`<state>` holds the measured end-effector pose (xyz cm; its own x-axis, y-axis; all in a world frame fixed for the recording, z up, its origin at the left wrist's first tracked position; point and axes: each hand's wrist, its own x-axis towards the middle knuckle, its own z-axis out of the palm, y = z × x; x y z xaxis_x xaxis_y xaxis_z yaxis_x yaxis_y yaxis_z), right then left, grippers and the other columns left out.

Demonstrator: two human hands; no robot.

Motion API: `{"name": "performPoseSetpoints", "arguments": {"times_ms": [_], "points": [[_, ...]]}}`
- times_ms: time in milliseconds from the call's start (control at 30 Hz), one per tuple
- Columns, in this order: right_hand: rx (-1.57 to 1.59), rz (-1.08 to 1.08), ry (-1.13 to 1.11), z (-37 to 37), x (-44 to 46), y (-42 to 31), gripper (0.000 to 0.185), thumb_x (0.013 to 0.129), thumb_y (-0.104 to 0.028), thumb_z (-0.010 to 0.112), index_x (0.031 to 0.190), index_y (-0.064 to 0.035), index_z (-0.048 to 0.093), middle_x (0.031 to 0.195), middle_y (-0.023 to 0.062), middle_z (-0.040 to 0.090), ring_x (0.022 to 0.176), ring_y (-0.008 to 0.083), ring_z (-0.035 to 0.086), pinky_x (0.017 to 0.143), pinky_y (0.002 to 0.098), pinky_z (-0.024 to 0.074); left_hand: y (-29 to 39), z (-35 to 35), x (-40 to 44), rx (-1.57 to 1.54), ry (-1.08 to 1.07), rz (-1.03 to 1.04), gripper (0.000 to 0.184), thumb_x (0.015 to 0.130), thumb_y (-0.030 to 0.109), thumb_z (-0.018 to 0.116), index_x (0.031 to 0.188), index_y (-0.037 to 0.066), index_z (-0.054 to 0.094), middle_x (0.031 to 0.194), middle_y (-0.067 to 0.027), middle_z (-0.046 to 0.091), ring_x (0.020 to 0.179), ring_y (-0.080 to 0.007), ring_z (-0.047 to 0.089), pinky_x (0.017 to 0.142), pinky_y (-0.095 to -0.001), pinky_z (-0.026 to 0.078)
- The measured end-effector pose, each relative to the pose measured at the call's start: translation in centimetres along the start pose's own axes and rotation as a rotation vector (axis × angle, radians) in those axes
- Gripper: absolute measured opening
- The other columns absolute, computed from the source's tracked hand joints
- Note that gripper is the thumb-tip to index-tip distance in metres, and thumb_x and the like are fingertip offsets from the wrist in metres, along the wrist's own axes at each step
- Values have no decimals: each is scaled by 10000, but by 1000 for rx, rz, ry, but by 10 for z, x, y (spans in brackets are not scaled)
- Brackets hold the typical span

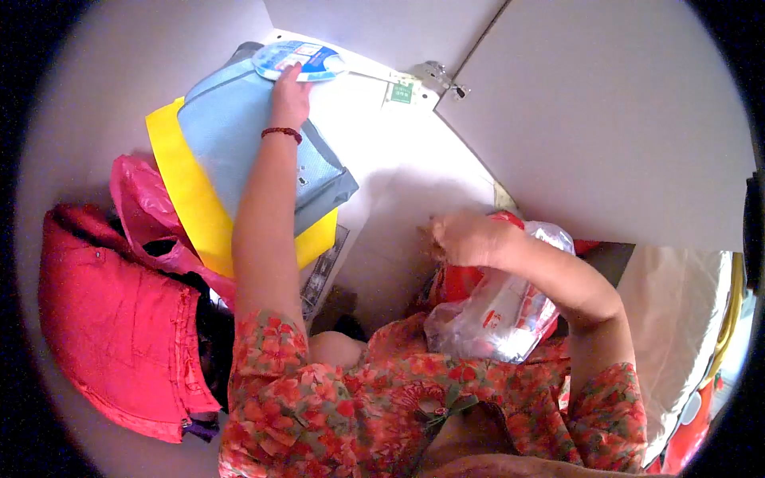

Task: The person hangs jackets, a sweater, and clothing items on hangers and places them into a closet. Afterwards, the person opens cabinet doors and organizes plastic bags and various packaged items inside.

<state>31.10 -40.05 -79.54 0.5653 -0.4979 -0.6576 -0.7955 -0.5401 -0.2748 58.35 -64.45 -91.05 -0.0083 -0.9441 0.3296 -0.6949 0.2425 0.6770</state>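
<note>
Filling our upper right is a large, smooth white panel (613,119); across from it we have a light-blue fabric bag with grey edging (231,135), lying over a flat yellow piece (171,151). Near our clear, crinkled plastic bag (478,323), our right hand (470,239) blurs, fingers curled, contents impossible to tell. Over the blue bag's top end, a blue-and-white oval packet (323,62): our left hand (292,95) has it, fingers closed on its near edge!

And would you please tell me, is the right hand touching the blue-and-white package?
No, the left hand touches the blue-and-white package, while the right hand is well apart from it.
</note>
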Motion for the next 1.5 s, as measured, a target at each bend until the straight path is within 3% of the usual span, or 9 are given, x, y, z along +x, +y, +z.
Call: {"name": "performPoseSetpoints", "arguments": {"times_ms": [200,267,467,600,933,1200,1367,1400,1500], "points": [[99,128,516,-24,17,10,434,846,-252,577,1195,-7,491,1136,238,531,1007,390,550,861,424,473,27,-79,-5,486,350,457,409,831,21,590,1230,-42,520,1230,-201,545,1097,-308,545,946,-349,417],[115,108,748,-36,19,7,474,848,-264,580,1217,12,468,1183,262,503,1054,406,524,901,424,457,93,-113,-20,-855,466,-283,391,860,77,603,1208,-82,525,1142,-159,599,1032,-218,571,892,-289,436],[21,298,926,-46,58,-17,840,796,-491,616,1343,66,306,1307,327,388,1225,428,393,1013,441,367,85,-147,-60,-714,366,-203,370,854,105,627,1160,-92,563,1073,-139,620,944,-171,589,824,-247,456],[496,264,680,-38,88,-35,1017,743,-549,654,1379,89,183,1277,336,417,1198,414,435,1005,398,381,81,-130,-95,-599,225,-368,332,810,-4,592,1138,-50,599,1055,-119,634,921,-156,598,809,-241,461],[565,311,728,13,126,-38,555,743,9,504,1289,35,407,973,290,604,923,404,613,806,456,499,97,-102,-134,-471,-147,-426,457,873,93,545,1315,22,451,1088,-202,609,871,-210,614,741,-301,498],[99,512,825,-104,132,31,562,799,-21,454,1343,-147,382,1034,194,620,942,344,621,814,442,501,46,-102,-138,703,-37,250,415,795,225,614,1174,66,555,1241,-142,514,1166,-337,446,1011,-487,303],[-347,313,10,-132,118,50,370,745,-9,465,1065,-87,632,1023,165,620,1049,280,570,900,370,447,-19,-100,-155,730,-190,167,404,767,283,634,1119,90,590,1244,-103,511,1189,-298,433,1020,-484,283],[-488,141,102,-129,124,85,243,748,-137,489,854,-37,683,936,136,669,817,299,644,688,434,504,-26,-99,-158,712,-147,190,401,763,293,636,1108,93,597,1235,-94,515,1188,-295,433,1021,-477,285],[-215,272,-90,-187,61,77,245,608,-7,541,825,-44,648,932,80,628,829,239,538,699,308,448,-25,-101,-158,668,-141,203,407,760,296,634,1109,90,597,1214,-93,527,1183,-294,437,1016,-475,290]]}}
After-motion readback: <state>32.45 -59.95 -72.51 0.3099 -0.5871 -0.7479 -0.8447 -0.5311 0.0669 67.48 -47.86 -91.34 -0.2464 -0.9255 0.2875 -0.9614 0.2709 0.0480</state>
